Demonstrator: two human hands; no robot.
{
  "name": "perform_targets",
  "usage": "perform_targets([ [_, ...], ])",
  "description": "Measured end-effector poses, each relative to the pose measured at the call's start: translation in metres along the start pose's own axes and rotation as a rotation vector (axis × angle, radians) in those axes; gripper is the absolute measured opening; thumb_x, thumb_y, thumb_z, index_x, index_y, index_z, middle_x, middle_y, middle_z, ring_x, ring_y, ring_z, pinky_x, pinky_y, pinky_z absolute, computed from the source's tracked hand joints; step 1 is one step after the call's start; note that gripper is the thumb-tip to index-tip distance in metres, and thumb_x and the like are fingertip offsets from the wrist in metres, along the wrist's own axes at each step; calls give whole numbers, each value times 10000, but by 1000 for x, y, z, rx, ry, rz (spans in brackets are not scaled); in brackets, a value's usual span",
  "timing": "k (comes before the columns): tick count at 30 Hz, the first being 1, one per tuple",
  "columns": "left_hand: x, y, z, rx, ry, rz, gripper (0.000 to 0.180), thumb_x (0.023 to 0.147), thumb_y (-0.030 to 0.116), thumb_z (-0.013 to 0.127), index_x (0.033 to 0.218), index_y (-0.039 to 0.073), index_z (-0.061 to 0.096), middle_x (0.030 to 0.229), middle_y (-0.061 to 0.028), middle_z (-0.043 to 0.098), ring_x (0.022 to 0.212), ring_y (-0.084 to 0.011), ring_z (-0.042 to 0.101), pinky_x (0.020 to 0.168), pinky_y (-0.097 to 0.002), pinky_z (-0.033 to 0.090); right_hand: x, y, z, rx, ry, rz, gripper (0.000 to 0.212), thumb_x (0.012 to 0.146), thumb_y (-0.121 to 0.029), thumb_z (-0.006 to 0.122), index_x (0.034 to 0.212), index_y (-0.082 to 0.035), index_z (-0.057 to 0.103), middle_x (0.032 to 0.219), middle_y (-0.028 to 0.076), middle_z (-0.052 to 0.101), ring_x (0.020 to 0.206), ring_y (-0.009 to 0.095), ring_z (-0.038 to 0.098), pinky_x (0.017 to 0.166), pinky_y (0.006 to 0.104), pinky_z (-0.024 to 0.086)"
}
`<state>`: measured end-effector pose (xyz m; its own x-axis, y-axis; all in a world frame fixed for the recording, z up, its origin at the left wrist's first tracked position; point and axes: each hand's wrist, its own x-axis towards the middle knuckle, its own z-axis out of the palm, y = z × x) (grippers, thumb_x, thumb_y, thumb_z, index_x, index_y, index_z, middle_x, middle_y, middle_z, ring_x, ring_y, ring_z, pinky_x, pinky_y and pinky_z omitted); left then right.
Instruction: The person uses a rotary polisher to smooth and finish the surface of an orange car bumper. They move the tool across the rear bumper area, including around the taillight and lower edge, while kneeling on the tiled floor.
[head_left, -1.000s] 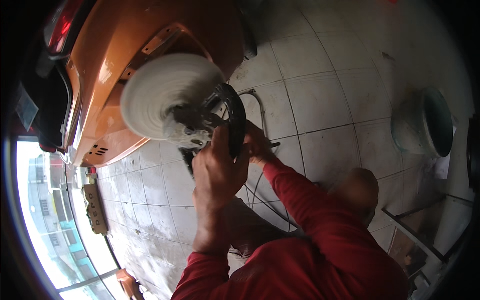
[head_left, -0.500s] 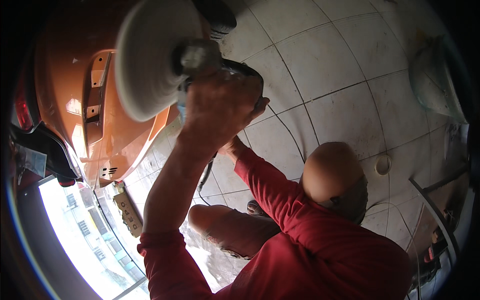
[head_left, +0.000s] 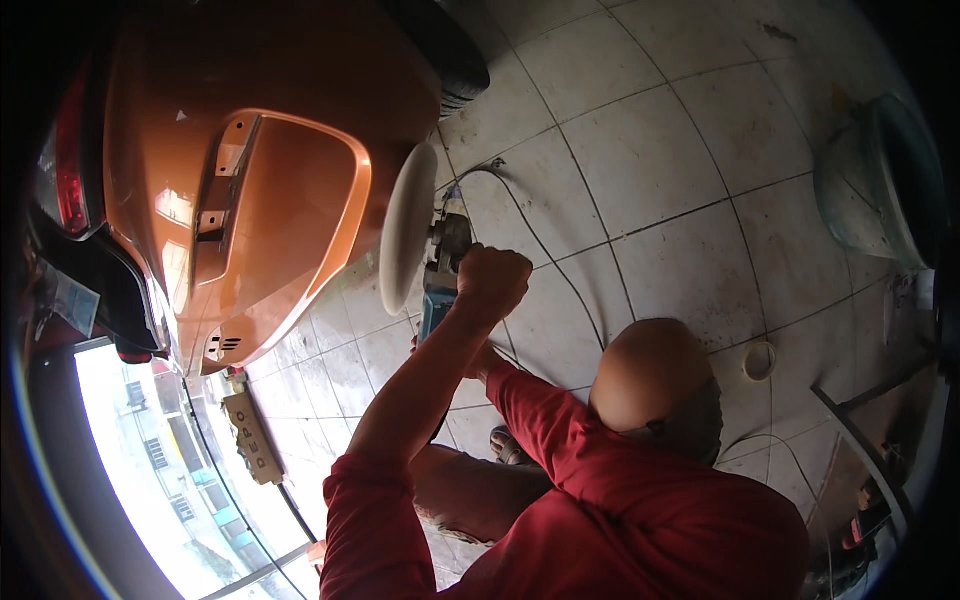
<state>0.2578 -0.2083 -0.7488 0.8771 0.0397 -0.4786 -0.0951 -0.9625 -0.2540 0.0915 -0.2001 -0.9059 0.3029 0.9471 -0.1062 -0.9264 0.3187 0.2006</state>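
A power polisher with a teal body (head_left: 436,308) and a round white pad (head_left: 408,232) is held in front of me, its pad nearly edge-on. My left hand (head_left: 495,280) is closed around the polisher near its metal head. Behind my left forearm, my right hand (head_left: 480,362) is at the rear of the tool; its fingers are mostly hidden, but it appears to grip the body. Left of the pad is an orange car bumper (head_left: 300,200) with a recessed panel and slots. The pad looks close to the bumper's edge; I cannot tell if they touch.
A dark cord (head_left: 548,252) runs over the tiled floor (head_left: 660,150). A tyre (head_left: 462,75) is at the top, a translucent tub (head_left: 845,195) far right. A tape roll (head_left: 747,366) lies beside my right knee (head_left: 650,375). A cardboard box (head_left: 250,438) lies below the bumper.
Both hands have brought the polisher down and to the right, off the bumper's recessed area. The pad was blurred and broadside; now it looks sharp and nearly edge-on.
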Motion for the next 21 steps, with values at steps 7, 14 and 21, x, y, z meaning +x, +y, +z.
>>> perform_targets([
  [7,38,9,-28,12,146,-16,116,895,199,746,849,157,844,878,-69,827,862,-282,825,791,-423,631,18,-61,-1,190,-115,142,687,1112,-619,523,1451,-27,604,1339,281,712,1255,464,702,1063,656,581],
  [14,-10,1,2,-12,224,4,203,893,310,760,781,142,780,804,-69,799,770,-264,796,718,-420,603,7,-22,-20,154,-78,184,753,1092,-674,517,1428,-6,606,1305,297,727,1177,475,735,1030,624,610],
  [21,-51,-5,11,-162,124,-79,309,902,427,777,832,126,766,835,-71,791,743,-271,785,677,-450,622,-16,30,-66,27,197,143,669,1137,-603,472,1396,-4,622,1275,262,749,1142,438,753,1043,586,609],
])
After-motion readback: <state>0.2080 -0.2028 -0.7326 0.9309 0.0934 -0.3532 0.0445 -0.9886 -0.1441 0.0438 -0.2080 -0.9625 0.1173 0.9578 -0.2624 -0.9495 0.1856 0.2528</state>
